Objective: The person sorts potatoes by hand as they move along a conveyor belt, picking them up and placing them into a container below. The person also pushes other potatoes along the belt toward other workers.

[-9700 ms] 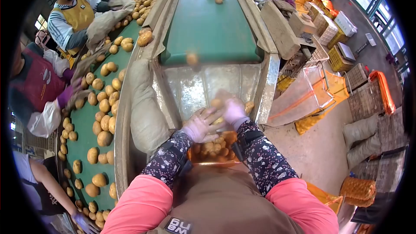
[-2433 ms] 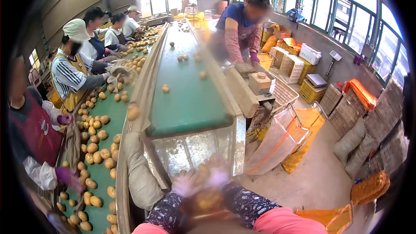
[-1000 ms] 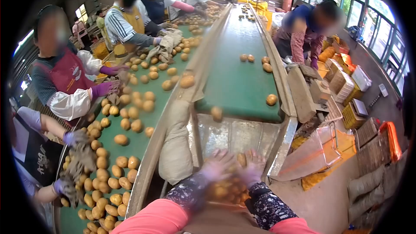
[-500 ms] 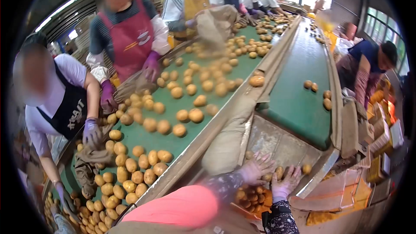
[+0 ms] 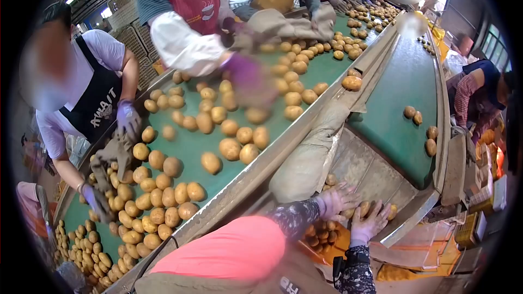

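Note:
Both of my hands, in light purple gloves, are at the lower end of a metal chute (image 5: 362,169). My left hand (image 5: 338,201) has its fingers stretched out, palm down, beside a few potatoes (image 5: 330,179) at the chute's left side. My right hand (image 5: 369,224) lies with fingers spread against potatoes (image 5: 364,208) at the chute's mouth. Another potato (image 5: 392,212) sits just right of its fingertips. Below my hands, an orange bag (image 5: 342,242) holds several potatoes (image 5: 321,235); my forearms partly cover it.
A green conveyor belt (image 5: 188,173) full of potatoes runs along my left, with co-workers in gloves behind it. A narrower green belt (image 5: 389,125) carrying a few potatoes meets the chute. Cartons (image 5: 482,185) and a bending person (image 5: 474,90) are at right.
The view has shifted. My hands remain at the chute's mouth among the potatoes. Across the belt, the red-aproned co-worker's gloved hand has reached out over the potatoes, and the cloth sack has been lowered.

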`<state>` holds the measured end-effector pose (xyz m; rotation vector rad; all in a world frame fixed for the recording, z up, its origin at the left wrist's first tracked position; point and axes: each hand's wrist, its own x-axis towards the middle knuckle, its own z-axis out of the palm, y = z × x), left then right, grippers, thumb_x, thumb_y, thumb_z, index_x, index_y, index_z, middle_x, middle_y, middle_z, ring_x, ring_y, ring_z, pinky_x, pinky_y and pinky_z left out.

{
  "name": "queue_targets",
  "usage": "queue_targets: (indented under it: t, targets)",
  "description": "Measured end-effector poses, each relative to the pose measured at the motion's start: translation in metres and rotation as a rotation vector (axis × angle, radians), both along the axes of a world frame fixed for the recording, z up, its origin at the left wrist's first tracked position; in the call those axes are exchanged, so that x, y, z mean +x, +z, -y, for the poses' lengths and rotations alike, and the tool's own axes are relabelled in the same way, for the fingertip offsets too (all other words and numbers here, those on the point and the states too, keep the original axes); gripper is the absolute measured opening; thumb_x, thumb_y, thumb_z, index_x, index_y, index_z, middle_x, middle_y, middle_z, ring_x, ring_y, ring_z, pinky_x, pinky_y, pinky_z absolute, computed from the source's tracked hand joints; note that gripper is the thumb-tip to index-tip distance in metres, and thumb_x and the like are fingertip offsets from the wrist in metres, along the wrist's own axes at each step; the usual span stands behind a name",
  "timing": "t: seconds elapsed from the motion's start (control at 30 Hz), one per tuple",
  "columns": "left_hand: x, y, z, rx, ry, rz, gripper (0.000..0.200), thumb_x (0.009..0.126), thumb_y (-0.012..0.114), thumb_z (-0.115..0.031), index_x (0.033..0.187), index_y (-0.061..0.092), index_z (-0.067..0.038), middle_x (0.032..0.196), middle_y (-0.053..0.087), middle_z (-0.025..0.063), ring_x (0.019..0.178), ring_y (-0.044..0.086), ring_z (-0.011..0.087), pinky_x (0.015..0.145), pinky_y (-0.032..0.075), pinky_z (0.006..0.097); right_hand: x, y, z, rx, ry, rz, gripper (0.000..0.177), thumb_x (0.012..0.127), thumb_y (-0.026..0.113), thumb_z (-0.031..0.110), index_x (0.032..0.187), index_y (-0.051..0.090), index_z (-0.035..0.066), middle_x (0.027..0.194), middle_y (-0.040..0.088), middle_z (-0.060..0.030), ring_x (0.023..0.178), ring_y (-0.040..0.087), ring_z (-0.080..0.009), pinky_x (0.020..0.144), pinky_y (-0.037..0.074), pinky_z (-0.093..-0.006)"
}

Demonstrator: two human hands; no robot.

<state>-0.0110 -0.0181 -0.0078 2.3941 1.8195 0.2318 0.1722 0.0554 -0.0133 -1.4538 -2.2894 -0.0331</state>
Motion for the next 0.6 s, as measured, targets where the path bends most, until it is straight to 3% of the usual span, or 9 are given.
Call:
queue_targets:
  t: [0.1,0.2,0.3,0.37,0.43,0.6]
  targets:
    - [0.001,-0.018,-0.005,0.056,-0.022,-0.018,0.07,0.093,0.045,-0.054,0.151,0.037,-0.016,0.161,0.03,0.0082,0.149,0.024,0.0311,0.121,0.016,0.054,-0.003,0.004,0.0,-0.037,0.008,0.07,0.07,0.083,0.069,0.041,0.143,0.046,0.014,0.156,0.033,-0.0163,0.146,0.028,-0.0354,0.115,0.024,-0.0556]
    - [0.003,-0.03,-0.01,0.076,-0.074,-0.048,0.07,0.091,0.054,-0.049,0.15,0.038,-0.016,0.16,0.031,0.0099,0.147,0.028,0.0328,0.12,0.018,0.0542,-0.008,0.014,0.0,-0.124,0.052,0.111,0.061,0.083,0.068,0.041,0.136,0.053,0.014,0.151,0.041,-0.016,0.143,0.033,-0.0343,0.114,0.024,-0.0549]
    - [0.003,-0.017,-0.006,0.035,-0.101,0.112,0.074,0.084,0.068,-0.041,0.148,0.041,-0.015,0.157,0.035,0.0124,0.144,0.033,0.0343,0.119,0.023,0.0537,-0.006,0.021,0.0,-0.078,0.104,0.065,0.05,0.084,0.066,0.04,0.126,0.061,0.014,0.143,0.05,-0.0152,0.138,0.039,-0.0334,0.112,0.024,-0.0551]
    - [0.0,-0.033,-0.009,0.175,-0.161,0.246,0.079,0.077,0.076,-0.037,0.145,0.044,-0.015,0.152,0.041,0.0143,0.142,0.036,0.0343,0.118,0.025,0.053,0.0,0.003,-0.003,-0.037,0.099,0.073,0.051,0.083,0.067,0.039,0.127,0.061,0.014,0.141,0.051,-0.0144,0.138,0.039,-0.0333,0.112,0.024,-0.0557]
    - [-0.005,-0.025,-0.014,0.08,-0.224,0.154,0.087,0.082,0.066,-0.045,0.154,0.031,-0.011,0.159,0.032,0.0082,0.148,0.027,0.0291,0.121,0.018,0.052,0.002,0.002,-0.006,-0.096,0.1,0.084,0.055,0.082,0.069,0.038,0.131,0.059,0.014,0.141,0.051,-0.014,0.137,0.04,-0.0332,0.112,0.023,-0.057]
    - [-0.003,-0.002,-0.006,0.103,-0.312,-0.027,0.089,0.077,0.067,-0.053,0.151,0.036,-0.014,0.159,0.031,0.0043,0.146,0.03,0.0258,0.12,0.022,0.0528,0.005,0.0,-0.006,-0.114,0.097,0.041,0.044,0.087,0.06,0.027,0.129,0.058,0.012,0.138,0.055,-0.0137,0.133,0.046,-0.0328,0.111,0.029,-0.0534]
